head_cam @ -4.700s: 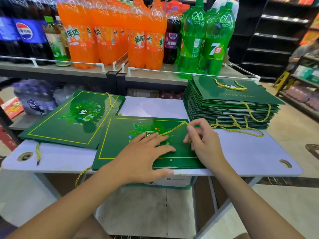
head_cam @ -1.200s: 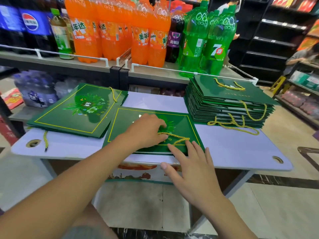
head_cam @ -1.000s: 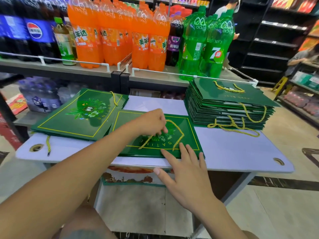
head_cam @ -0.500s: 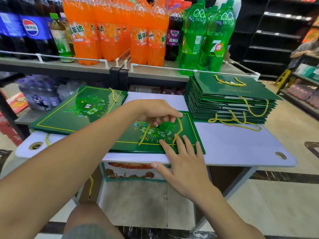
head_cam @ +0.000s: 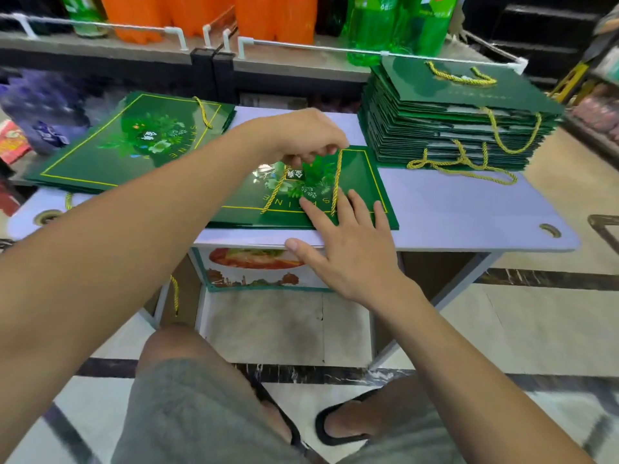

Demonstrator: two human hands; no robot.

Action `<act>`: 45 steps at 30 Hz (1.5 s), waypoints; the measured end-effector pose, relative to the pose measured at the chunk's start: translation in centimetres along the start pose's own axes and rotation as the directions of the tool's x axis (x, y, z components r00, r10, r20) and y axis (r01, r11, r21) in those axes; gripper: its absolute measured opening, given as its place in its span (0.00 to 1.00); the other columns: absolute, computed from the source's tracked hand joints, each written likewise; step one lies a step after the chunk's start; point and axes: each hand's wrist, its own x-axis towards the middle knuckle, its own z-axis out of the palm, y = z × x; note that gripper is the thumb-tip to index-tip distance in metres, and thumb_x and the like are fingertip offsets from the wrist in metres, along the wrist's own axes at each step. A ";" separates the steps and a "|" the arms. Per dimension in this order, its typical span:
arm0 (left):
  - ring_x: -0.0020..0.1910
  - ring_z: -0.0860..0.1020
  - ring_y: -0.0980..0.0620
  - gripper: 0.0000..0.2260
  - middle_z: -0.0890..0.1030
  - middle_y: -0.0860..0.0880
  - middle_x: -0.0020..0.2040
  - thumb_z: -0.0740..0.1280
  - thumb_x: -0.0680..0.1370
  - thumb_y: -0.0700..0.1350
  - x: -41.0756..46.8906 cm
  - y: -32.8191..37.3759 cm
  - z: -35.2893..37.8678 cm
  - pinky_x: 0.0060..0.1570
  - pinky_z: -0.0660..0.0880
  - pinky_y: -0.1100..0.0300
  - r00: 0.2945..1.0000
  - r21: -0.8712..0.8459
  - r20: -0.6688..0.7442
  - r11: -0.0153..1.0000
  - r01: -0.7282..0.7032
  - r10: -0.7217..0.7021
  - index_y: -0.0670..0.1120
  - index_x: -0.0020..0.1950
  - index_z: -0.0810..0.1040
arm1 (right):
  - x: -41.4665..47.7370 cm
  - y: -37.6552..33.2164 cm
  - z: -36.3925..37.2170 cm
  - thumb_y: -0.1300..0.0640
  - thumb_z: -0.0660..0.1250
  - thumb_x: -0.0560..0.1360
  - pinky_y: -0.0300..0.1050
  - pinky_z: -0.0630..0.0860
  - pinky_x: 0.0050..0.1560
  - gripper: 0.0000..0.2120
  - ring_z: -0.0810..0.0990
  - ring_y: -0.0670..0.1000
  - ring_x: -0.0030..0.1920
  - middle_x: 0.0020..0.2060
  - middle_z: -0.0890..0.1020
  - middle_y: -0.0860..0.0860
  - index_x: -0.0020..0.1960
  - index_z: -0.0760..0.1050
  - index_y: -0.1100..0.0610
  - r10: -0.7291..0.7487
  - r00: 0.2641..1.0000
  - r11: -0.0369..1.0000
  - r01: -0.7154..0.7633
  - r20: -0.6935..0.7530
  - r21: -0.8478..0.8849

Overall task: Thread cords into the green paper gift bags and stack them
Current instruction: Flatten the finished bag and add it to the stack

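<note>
A flat green gift bag (head_cam: pixel 361 182) lies at the near edge of the white table (head_cam: pixel 469 212). A gold cord (head_cam: pixel 336 182) runs in a loop across its face. My left hand (head_cam: pixel 301 139) pinches the top of that loop with curled fingers. My right hand (head_cam: pixel 348 242) lies flat with straight fingers pressing the bag's near edge beside the cord's end. A tall stack of corded green bags (head_cam: pixel 452 128) sits at the back right. A lower pile of green bags (head_cam: pixel 134 142) lies at the left.
A shelf (head_cam: pixel 167 51) with orange and green soda bottles runs behind the table. A printed box (head_cam: pixel 254 266) stands under the table. Loose gold cords (head_cam: pixel 175 293) hang off the table's left front. My knees and sandalled feet are below.
The cord loop has been drawn taut up the bag by my left hand. My right hand went from working the cord to pressing flat on the bag's near edge. The view tilted down.
</note>
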 end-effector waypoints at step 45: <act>0.62 0.75 0.57 0.28 0.77 0.61 0.63 0.58 0.73 0.77 -12.2 -10.7 -3.0 0.61 0.75 0.49 0.956 0.700 -0.032 0.690 -0.186 0.291 0.62 0.65 0.74 | -0.1 0.4 -1.6 0.21 0.33 0.72 0.63 0.47 0.80 0.41 0.48 0.57 0.83 0.83 0.53 0.54 0.81 0.47 0.34 -0.024 0.995 1.000 0.023 0.095 0.007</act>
